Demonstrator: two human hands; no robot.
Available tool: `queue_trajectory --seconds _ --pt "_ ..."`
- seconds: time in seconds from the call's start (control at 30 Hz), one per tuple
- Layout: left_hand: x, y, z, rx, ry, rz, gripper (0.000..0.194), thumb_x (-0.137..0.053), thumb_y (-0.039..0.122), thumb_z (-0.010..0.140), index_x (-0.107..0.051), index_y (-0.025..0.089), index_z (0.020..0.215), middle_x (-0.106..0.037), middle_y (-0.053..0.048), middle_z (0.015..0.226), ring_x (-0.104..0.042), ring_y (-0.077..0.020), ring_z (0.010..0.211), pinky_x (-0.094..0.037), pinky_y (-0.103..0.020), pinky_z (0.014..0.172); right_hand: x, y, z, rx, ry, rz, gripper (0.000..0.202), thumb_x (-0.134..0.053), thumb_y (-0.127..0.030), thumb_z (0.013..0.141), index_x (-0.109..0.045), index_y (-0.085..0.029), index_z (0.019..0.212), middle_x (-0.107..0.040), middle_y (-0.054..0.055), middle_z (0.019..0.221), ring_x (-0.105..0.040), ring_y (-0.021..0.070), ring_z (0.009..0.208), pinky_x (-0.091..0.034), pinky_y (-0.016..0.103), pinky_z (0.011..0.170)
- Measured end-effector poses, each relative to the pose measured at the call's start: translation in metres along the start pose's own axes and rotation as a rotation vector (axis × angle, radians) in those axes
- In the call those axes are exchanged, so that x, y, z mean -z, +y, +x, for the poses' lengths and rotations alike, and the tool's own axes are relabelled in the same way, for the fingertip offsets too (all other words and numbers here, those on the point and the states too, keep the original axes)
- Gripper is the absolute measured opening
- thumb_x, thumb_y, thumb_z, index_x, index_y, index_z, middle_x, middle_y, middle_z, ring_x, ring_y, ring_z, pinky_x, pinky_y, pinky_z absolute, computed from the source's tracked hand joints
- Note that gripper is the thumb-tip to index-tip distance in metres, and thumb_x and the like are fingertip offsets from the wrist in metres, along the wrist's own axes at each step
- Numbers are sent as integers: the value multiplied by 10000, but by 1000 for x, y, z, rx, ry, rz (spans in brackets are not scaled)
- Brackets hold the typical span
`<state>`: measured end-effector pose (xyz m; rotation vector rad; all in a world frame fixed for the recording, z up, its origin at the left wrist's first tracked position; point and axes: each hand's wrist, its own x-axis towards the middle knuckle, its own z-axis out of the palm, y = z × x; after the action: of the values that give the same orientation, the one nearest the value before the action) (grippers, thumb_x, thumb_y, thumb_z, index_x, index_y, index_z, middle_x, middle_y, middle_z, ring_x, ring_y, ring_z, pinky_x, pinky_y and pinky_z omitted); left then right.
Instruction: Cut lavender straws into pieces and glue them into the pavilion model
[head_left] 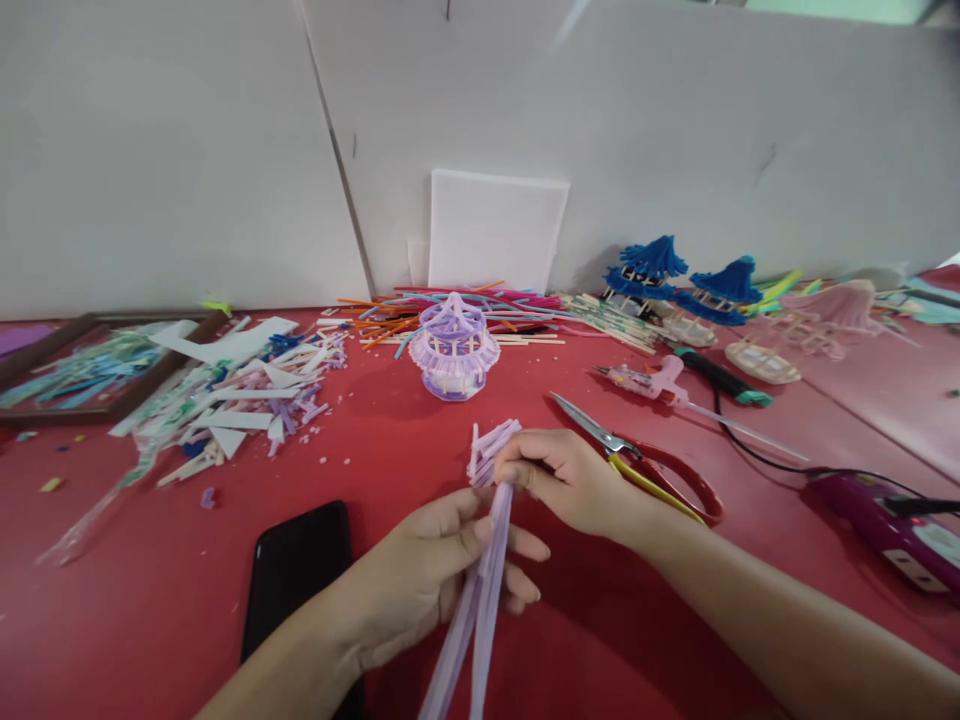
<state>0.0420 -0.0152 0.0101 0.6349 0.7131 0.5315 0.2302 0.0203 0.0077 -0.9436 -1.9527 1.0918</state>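
A bundle of long lilac pipe cleaners (pixel 484 600) runs between my hands and down toward the bottom edge. My left hand (pixel 442 560) grips the bundle between thumb and fingers, palm up. At its upper end, my right hand (pixel 559 475) pinches the tips with thumb and forefinger. Just beyond my fingers lies a small pile of short lilac cut pieces (pixel 491 450), partly hidden by the right hand. Farther back stands a little lilac pavilion model (pixel 454 350) with tiered fringed roofs and pale stick posts. Scissors (pixel 622 445) with red and yellow handles lie beside my right hand.
A black phone (pixel 296 570) lies left of my left forearm. Paper scraps and offcuts (pixel 255 390) and a brown frame (pixel 105 408) cover the left. Rightward are a pink glue gun (pixel 652 380), a green-and-black tool (pixel 724 378), a purple power strip (pixel 885 530) and blue-roofed models (pixel 652 265).
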Motion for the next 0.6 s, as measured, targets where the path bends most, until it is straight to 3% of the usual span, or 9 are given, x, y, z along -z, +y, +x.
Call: queue_trajectory --seconds 0.13,0.23,0.47,0.6 --pt "-2 -3 2 -155 47 57 256 -642 314 861 -429 200 946 -722 -12 806 -686 -114 574 -458 -207 586 2 1 0 16 56 -40 182 -519 -200 904 -615 -184 751 -629 8 735 -557 114 667 -435 231 626" --pt "-3 -6 2 -197 -49 0 254 -623 302 873 -400 196 815 -735 -18 840 -693 -116 557 -461 -200 568 2 2 -2 38 68 -24 190 -517 -215 917 -612 -187 755 -630 6 744 -562 112 682 -439 231 648" --pt "-2 0 -4 -76 -183 -128 67 -639 223 866 -632 160 887 -733 -117 1103 -731 -187 882 -540 -294 783 -2 -1 -5 105 120 93 258 -507 -321 940 -614 -179 753 -622 12 730 -546 113 659 -446 240 651" --pt "0 0 -5 -117 -213 -104 56 -704 233 816 -683 198 856 -771 -59 982 -723 -136 816 -519 -222 730 -8 -5 -6 99 162 178 263 -516 -333 937 -600 -178 742 -581 -8 698 -501 94 610 -434 225 616"
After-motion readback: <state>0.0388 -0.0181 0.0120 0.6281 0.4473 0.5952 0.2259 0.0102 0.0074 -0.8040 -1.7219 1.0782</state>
